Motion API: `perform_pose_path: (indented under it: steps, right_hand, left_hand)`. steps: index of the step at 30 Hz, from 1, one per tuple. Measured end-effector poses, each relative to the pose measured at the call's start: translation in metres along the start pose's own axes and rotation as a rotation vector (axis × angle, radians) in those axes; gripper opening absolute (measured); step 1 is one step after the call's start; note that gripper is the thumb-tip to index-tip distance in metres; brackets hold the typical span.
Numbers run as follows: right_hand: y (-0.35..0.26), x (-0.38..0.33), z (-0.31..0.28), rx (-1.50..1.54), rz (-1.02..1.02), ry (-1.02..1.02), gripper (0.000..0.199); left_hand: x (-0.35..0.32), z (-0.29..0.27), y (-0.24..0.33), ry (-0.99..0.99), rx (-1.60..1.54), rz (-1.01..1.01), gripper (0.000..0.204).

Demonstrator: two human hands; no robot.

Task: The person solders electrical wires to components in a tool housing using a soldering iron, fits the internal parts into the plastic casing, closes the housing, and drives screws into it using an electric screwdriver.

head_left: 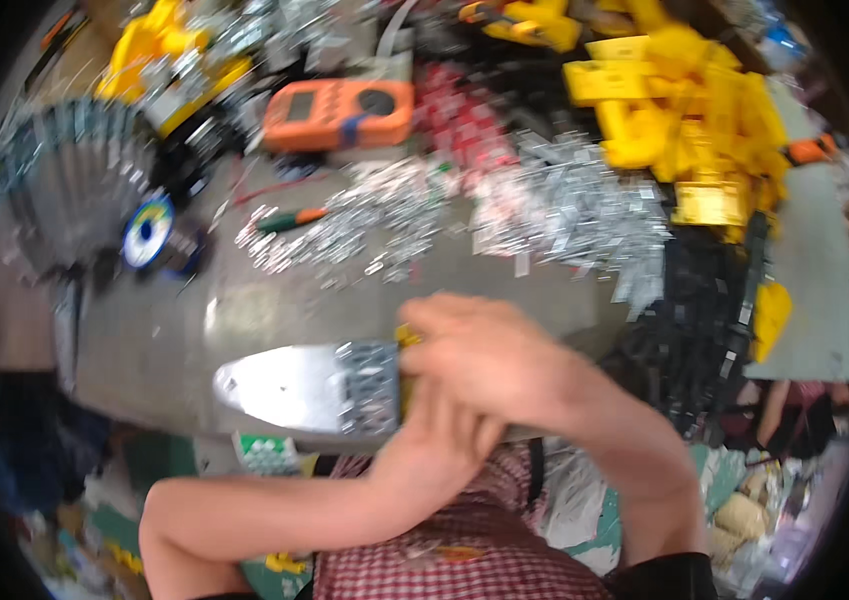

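Paddle-shaped piece [284, 388] lies in the lower middle of the frame, over the near edge of the desk [159, 350]: a smooth silver plate, rounded at its left tip, then a ribbed grey band [368, 388], then a yellow end [407, 337] mostly covered by the hands. I have both hands at that yellow end, and they are smeared by motion. Right hand [504, 355] comes in from the lower right and lies uppermost, fingers bent and closed over the yellow end. Left hand [434, 440] reaches across from the lower left and sits just below, its fingers curled up against the right hand; overlap hides their tips, so I cannot tell how far they are open or whether they grip anything. Beyond, across the middle of the desk, I note a broad heap of small silver parts [584, 195], with a green-and-orange screwdriver [289, 220] at its left. Orange meter [339, 115] sits above that, upper middle of the frame, near a patch of red parts [459, 105]. Blue-rimmed spool [147, 232] at the left, just beside a fanned row of grey translucent parts [74, 190]. Yellow housings [684, 100] pile up in the upper right; below them, black straps [684, 320] hang in a bundle. Red checked cloth [444, 565] shows at the bottom edge, between the forearms.
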State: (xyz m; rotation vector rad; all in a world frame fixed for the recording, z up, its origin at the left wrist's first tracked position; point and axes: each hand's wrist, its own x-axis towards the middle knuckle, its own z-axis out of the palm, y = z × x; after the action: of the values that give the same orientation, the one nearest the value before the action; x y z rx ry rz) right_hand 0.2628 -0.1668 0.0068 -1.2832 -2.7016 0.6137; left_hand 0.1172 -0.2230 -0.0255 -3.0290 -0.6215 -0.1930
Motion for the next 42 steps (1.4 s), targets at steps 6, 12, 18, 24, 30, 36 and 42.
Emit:
perform_pose_path:
  steps: [6,12,18,24,30,36,42]
  right_hand:
    - [0.049,-0.007,-0.014,0.43,0.027,-0.016,0.025]
    - [0.169,-0.076,-0.084,-0.35,0.848,0.687,0.027]
    - [0.212,-0.085,-0.067,-0.492,0.515,0.875,0.021]
    - [0.213,-0.19,-0.094,-0.865,1.217,0.195,0.066]
    - [0.189,-0.234,-0.091,-0.907,0.828,0.488,0.063]
    - [0.088,-0.198,-0.085,-0.896,0.846,0.907,0.05]
    - [0.071,-0.106,-0.07,0.338,0.546,0.462,0.047]
  left_hand:
    - [0.011,-0.009,-0.009,-0.067,0.031,0.041,0.05]
    - [0.015,-0.017,-0.003,-0.136,0.107,0.099,0.048]
    - [0.014,-0.014,-0.005,-0.164,0.06,0.095,0.05]
    - [0.016,-0.014,-0.006,-0.175,0.035,0.077,0.046]
    - [0.02,-0.014,-0.004,-0.216,0.03,0.032,0.051]
    - [0.019,-0.013,-0.006,-0.223,0.015,0.036,0.051]
    - [0.017,-0.015,-0.006,-0.191,0.038,0.044,0.045]
